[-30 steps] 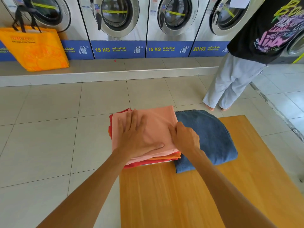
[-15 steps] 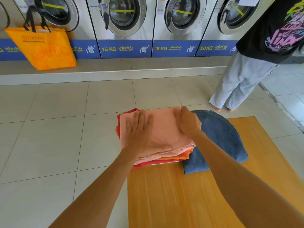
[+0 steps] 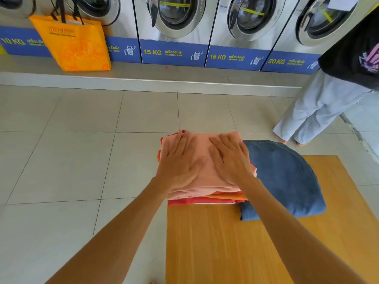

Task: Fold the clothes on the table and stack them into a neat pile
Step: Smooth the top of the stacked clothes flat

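A pile of folded clothes sits at the far left corner of the wooden table (image 3: 225,242). Its top piece is a salmon-pink garment (image 3: 205,156), with orange (image 3: 225,196) and red (image 3: 194,200) pieces under it. My left hand (image 3: 180,162) lies flat on the pink garment's left half, fingers spread. My right hand (image 3: 231,158) lies flat on its right half, fingers apart. Neither hand grips the cloth. A folded blue denim piece (image 3: 287,177) lies right beside the pile, touching it.
A row of washing machines (image 3: 174,21) stands along the far wall on a raised step. An orange bag (image 3: 75,44) sits on that step at the left. A person in pale trousers (image 3: 320,107) stands beyond the table's far right corner. Tiled floor lies left of the table.
My right hand moved from the pile's right edge up onto the top of the pink garment and opened flat. My left hand stayed pressed on the pile.
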`<action>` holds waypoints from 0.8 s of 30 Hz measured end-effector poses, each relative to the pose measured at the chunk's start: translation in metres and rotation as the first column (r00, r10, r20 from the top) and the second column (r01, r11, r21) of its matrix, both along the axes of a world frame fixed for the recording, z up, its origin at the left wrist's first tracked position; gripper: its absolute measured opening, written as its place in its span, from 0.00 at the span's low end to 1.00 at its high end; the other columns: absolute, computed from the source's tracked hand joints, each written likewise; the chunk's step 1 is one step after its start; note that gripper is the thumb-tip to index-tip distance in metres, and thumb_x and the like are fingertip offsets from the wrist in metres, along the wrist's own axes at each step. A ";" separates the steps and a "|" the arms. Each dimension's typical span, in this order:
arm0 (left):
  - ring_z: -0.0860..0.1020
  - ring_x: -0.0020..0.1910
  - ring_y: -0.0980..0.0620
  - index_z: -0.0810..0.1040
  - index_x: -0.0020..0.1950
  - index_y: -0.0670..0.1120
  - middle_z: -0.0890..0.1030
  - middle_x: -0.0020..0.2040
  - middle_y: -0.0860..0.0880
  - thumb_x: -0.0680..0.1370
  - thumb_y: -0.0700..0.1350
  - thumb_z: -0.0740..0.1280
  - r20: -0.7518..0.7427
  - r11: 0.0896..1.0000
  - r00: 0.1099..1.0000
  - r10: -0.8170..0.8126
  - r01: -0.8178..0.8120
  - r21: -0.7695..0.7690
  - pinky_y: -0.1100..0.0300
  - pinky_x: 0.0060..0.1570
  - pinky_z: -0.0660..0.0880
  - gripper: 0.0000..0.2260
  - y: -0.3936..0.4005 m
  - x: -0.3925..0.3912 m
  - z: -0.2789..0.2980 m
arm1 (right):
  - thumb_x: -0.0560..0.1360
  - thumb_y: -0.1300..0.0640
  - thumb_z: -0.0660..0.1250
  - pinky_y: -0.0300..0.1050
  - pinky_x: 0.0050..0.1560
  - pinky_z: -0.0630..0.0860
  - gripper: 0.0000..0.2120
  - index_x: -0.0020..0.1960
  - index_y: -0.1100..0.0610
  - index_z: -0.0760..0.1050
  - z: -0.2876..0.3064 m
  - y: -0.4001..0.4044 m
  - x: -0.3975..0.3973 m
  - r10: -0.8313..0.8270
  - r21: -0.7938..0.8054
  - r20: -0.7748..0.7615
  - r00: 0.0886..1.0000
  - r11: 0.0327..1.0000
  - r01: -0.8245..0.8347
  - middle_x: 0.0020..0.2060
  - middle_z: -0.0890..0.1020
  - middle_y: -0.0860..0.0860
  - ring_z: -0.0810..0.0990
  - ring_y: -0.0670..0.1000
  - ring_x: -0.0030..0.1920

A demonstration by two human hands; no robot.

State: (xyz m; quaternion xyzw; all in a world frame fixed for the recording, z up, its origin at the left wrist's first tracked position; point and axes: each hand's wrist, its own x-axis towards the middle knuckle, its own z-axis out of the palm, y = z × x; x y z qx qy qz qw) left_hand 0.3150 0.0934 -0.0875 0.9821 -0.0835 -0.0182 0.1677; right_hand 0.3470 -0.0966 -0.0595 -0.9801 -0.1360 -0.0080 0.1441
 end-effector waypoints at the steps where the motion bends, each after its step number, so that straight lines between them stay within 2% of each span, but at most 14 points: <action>1: 0.36 0.80 0.49 0.39 0.81 0.51 0.39 0.82 0.50 0.81 0.64 0.42 0.006 0.999 0.999 0.053 -0.053 0.001 0.42 0.77 0.38 0.32 0.010 0.003 0.000 | 0.83 0.38 0.43 0.59 0.77 0.53 0.27 0.77 0.43 0.63 -0.008 -0.004 0.000 -0.004 -0.048 -0.061 0.998 0.999 0.001 0.79 0.63 0.46 0.56 0.49 0.80; 4: 0.43 0.81 0.47 0.42 0.82 0.53 0.46 0.82 0.49 0.83 0.59 0.40 -0.113 0.974 0.970 0.214 -0.221 -0.056 0.39 0.76 0.39 0.27 0.033 0.010 -0.005 | 0.82 0.36 0.41 0.65 0.77 0.46 0.28 0.80 0.42 0.56 -0.014 -0.005 0.003 -0.035 -0.129 -0.094 0.995 0.991 0.023 0.80 0.57 0.45 0.50 0.50 0.81; 6: 0.46 0.81 0.47 0.45 0.82 0.52 0.49 0.82 0.49 0.84 0.58 0.40 -0.155 0.958 0.954 0.255 -0.271 -0.091 0.38 0.76 0.40 0.26 0.036 0.011 -0.008 | 0.82 0.36 0.39 0.66 0.77 0.44 0.29 0.80 0.43 0.55 -0.014 0.001 -0.001 -0.053 -0.156 -0.053 0.997 0.987 0.045 0.81 0.57 0.47 0.49 0.52 0.81; 9: 0.51 0.81 0.46 0.50 0.81 0.51 0.54 0.82 0.48 0.84 0.57 0.42 -0.199 0.905 0.927 0.318 -0.360 -0.228 0.37 0.76 0.44 0.26 0.028 0.011 -0.009 | 0.82 0.38 0.40 0.63 0.79 0.44 0.29 0.80 0.44 0.56 -0.017 0.004 -0.009 -0.096 -0.097 -0.024 0.995 0.991 0.093 0.81 0.58 0.48 0.50 0.52 0.81; 12: 0.59 0.78 0.42 0.54 0.80 0.49 0.62 0.79 0.46 0.84 0.58 0.43 -0.231 0.853 0.886 0.402 -0.454 -0.259 0.35 0.75 0.53 0.26 0.026 0.012 -0.010 | 0.83 0.39 0.43 0.60 0.79 0.46 0.26 0.80 0.42 0.57 -0.018 0.000 -0.006 -0.127 0.011 -0.085 0.988 0.992 0.129 0.81 0.57 0.45 0.50 0.49 0.81; 15: 0.71 0.69 0.37 0.59 0.76 0.47 0.73 0.71 0.42 0.82 0.62 0.43 -0.228 0.825 0.855 0.466 -0.513 -0.237 0.35 0.66 0.68 0.29 0.024 0.009 -0.008 | 0.83 0.39 0.42 0.60 0.79 0.49 0.27 0.80 0.42 0.56 -0.025 -0.009 -0.004 -0.169 0.086 -0.115 0.979 0.980 0.180 0.81 0.55 0.44 0.47 0.46 0.81; 17: 0.75 0.64 0.38 0.61 0.74 0.47 0.76 0.66 0.43 0.81 0.63 0.44 -0.232 0.806 0.839 0.492 -0.540 -0.242 0.37 0.63 0.72 0.29 0.021 0.005 -0.006 | 0.83 0.39 0.41 0.61 0.79 0.49 0.28 0.81 0.43 0.54 -0.029 -0.011 -0.003 -0.217 0.108 -0.142 0.966 0.967 0.233 0.82 0.52 0.44 0.45 0.46 0.81; 20: 0.72 0.67 0.37 0.60 0.75 0.45 0.73 0.69 0.40 0.82 0.62 0.45 -0.257 0.809 0.819 0.514 -0.562 -0.172 0.37 0.66 0.69 0.29 0.017 0.005 0.002 | 0.84 0.41 0.43 0.63 0.78 0.53 0.26 0.81 0.44 0.52 -0.022 -0.015 0.000 -0.273 0.159 -0.250 0.929 0.935 0.317 0.82 0.52 0.45 0.48 0.49 0.81; 22: 0.59 0.76 0.36 0.54 0.79 0.43 0.61 0.78 0.38 0.83 0.60 0.46 -0.258 0.820 0.810 0.527 -0.565 -0.097 0.37 0.73 0.58 0.29 0.015 0.006 0.010 | 0.85 0.44 0.45 0.65 0.75 0.58 0.25 0.81 0.45 0.53 -0.014 -0.025 0.001 -0.305 0.193 -0.333 0.892 0.904 0.381 0.81 0.56 0.48 0.56 0.53 0.80; 24: 0.45 0.80 0.38 0.47 0.81 0.45 0.49 0.81 0.39 0.84 0.53 0.50 -0.157 0.857 0.851 0.501 -0.513 -0.052 0.37 0.76 0.47 0.27 0.013 0.005 0.018 | 0.84 0.46 0.50 0.65 0.70 0.66 0.24 0.79 0.48 0.58 -0.005 -0.039 -0.008 -0.381 0.192 -0.334 0.862 0.868 0.458 0.75 0.70 0.53 0.68 0.59 0.74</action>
